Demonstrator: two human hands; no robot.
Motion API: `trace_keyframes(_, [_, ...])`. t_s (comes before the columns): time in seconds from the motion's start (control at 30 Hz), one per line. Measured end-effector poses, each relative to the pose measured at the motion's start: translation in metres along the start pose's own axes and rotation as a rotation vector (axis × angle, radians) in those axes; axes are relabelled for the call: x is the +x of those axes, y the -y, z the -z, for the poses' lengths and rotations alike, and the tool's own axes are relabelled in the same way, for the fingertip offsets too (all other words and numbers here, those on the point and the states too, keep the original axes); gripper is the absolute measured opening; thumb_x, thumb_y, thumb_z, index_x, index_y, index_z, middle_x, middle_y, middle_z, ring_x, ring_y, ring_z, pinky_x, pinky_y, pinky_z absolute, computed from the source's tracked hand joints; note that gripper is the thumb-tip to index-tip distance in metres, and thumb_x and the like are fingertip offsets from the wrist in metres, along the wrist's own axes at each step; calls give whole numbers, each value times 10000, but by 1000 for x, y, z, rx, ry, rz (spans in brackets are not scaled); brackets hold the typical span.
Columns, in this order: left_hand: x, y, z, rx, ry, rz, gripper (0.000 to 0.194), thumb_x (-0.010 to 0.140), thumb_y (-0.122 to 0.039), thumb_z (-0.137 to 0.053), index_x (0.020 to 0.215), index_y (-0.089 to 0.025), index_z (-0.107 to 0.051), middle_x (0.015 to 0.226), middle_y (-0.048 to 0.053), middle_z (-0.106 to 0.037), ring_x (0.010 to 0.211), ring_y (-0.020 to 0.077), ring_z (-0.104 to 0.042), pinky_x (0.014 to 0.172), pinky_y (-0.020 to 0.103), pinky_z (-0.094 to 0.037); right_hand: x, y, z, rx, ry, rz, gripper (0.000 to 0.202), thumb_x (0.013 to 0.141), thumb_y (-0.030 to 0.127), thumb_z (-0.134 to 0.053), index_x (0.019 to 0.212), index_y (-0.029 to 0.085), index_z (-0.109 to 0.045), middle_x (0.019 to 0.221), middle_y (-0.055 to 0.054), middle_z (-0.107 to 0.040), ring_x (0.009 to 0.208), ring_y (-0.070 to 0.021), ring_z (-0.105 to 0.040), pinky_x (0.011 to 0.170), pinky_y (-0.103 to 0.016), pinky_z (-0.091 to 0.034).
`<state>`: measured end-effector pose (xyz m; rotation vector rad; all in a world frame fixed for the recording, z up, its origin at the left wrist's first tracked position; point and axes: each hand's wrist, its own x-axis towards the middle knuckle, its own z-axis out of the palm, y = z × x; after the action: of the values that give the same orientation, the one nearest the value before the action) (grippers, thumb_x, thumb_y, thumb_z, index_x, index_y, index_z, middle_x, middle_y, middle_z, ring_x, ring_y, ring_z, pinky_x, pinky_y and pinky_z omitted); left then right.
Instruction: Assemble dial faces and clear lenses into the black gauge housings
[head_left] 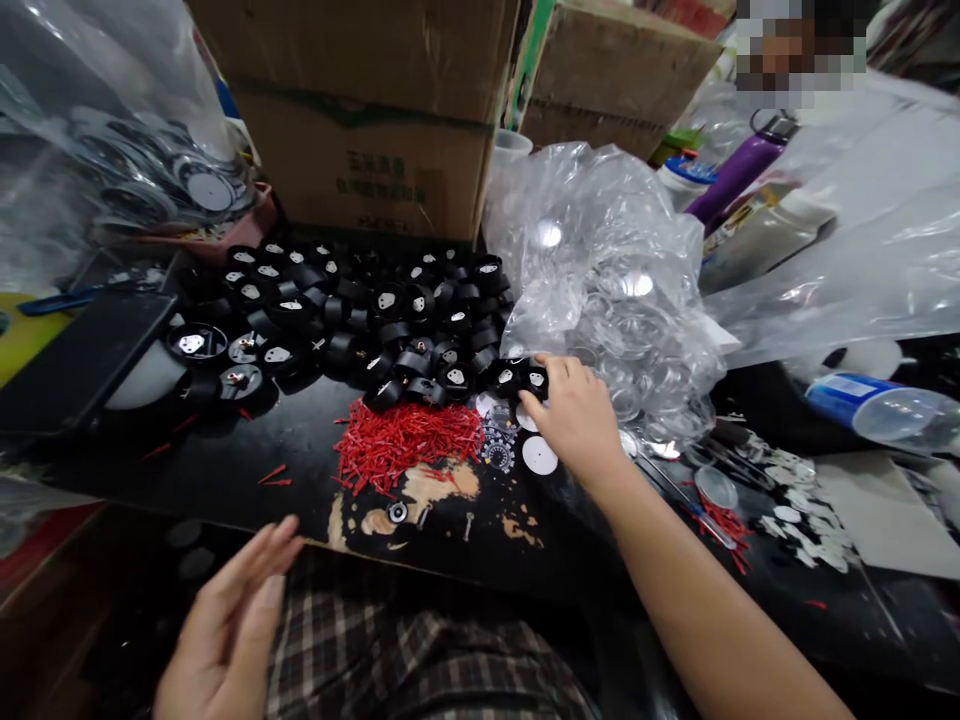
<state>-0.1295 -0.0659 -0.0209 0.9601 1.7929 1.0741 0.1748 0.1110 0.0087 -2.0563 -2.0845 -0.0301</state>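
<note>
Head view: the right hand (577, 410) touches a round black cup (535, 380), but I can't tell if it grips, beside the cup heap (337, 312); the left hand (229, 625) looks empty, fingers straight; skinny red bits (409, 440) lie piled.

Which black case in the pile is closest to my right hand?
The rightmost black case, at the fingertips of your right hand; the other cases in the pile all sit farther left in the view.
</note>
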Motion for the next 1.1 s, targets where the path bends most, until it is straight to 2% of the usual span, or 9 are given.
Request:
trace_keyframes(0.17, [-10,-33,-53,-151,299,67,335,840,-425,-609,1155,-319,-650,1256,21,-663,1132,226,-624,973,307,-493,-1,-13,4,78,-16,-24,448,777,274,-622,1192,126,-538,1103,-172,-587,1063,-344,-543,890,-491,-433])
trace_keyframes(0.3, [-10,-41,-73,-421,486,230,357,856,-445,-587,1170,-290,-655,1255,50,-662,1079,215,-644,954,309,-494,-37,-2,28,480,-4,-19,500,769,279,-633,1233,174,-481,1159,-134,-561,1081,-266,-557,932,-432,-455])
trace_keyframes(0.47, [-5,-58,-92,-727,669,605,434,824,-517,-598,1092,-193,-705,969,94,-751,718,186,-679,661,292,-546,-92,38,57,872,539,302,553,774,204,-659,1288,253,-459,1280,-69,-547,1185,-210,-516,998,-366,-439])
trace_keyframes(0.53, [-7,-61,-97,-756,669,674,388,834,-471,-610,1054,-171,-717,894,88,-754,602,144,-633,575,259,-516,-94,40,53,873,547,309,479,816,251,-655,1269,260,-499,1269,-62,-562,1170,-209,-527,988,-369,-445])
trace_keyframes(0.6, [-8,-62,-98,-789,624,667,375,846,-448,-605,1083,-175,-701,902,86,-753,572,114,-605,549,229,-493,-85,32,40,721,424,219,382,858,313,-624,1225,235,-552,1167,-81,-607,1090,-236,-563,937,-411,-461])
trace_keyframes(0.7, [-8,-63,-99,-843,526,594,375,831,-404,-642,1148,-203,-656,1044,89,-734,732,144,-661,637,233,-514,-67,18,15,316,261,134,370,853,316,-622,1196,181,-590,1068,-123,-612,1031,-305,-559,878,-494,-448])
trace_keyframes(0.8, [-6,-63,-98,-868,486,544,353,820,-389,-659,1124,-211,-643,1131,88,-708,885,199,-686,737,281,-536,-58,13,1,174,239,154,364,828,307,-640,1169,185,-602,1089,-126,-596,1034,-325,-547,855,-500,-444])
trace_keyframes(0.97, [-5,-63,-100,-908,498,546,290,879,-422,-569,1070,-213,-632,1090,90,-728,920,203,-702,809,304,-539,-61,17,9,600,298,-11,102,837,245,-582,921,201,-618,914,-54,-643,881,-223,-599,781,-389,-475])
trace_keyframes(1.1, [0,-68,-106,-953,494,551,342,889,-453,-539,1092,-195,-635,1059,103,-737,879,186,-707,772,284,-548,-70,23,21,1092,437,-223,137,818,331,-603,841,196,-593,745,2,-616,655,-138,-570,593,-269,-461])
